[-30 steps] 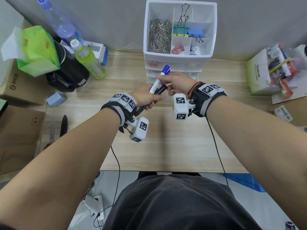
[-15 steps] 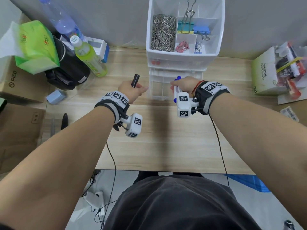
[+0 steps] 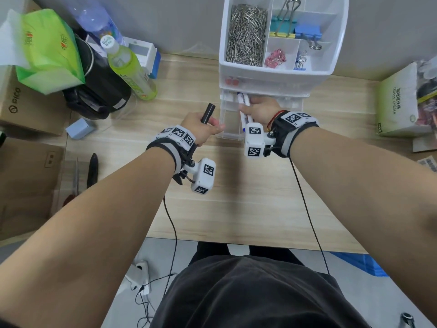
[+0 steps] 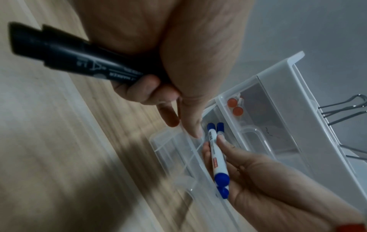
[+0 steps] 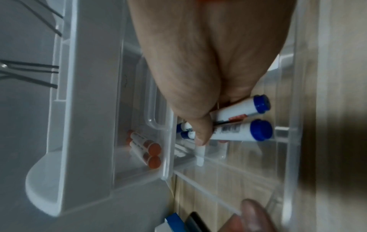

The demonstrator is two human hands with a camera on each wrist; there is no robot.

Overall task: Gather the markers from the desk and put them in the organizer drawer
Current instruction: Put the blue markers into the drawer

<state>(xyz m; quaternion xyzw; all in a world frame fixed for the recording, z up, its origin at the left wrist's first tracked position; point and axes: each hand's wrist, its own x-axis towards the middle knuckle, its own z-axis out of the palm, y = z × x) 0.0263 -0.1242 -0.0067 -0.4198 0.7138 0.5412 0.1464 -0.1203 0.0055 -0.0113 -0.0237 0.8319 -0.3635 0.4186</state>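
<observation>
The white organizer (image 3: 279, 74) stands at the back of the desk with its clear lower drawer (image 3: 230, 121) pulled out. My right hand (image 3: 255, 108) is inside the drawer, pinching two white markers with blue caps (image 3: 243, 100) (image 5: 234, 130) (image 4: 215, 150) that lie lengthwise in it. My left hand (image 3: 205, 126) grips a black marker (image 3: 207, 112) (image 4: 79, 62) that points up and away. Its outstretched fingers touch the drawer's left front edge (image 4: 178, 141).
Two red-capped markers (image 5: 147, 147) lie in the closed drawer above. The top tray holds paper clips (image 3: 246, 34) and binder clips. A green bottle (image 3: 130, 69), a black bag and a tissue pack stand at the left. A box (image 3: 397, 100) is at the right.
The hands have parted. My right hand has carried the blue markers down and deeper into the drawer. My left hand, with the black marker, has moved right up to the drawer's edge.
</observation>
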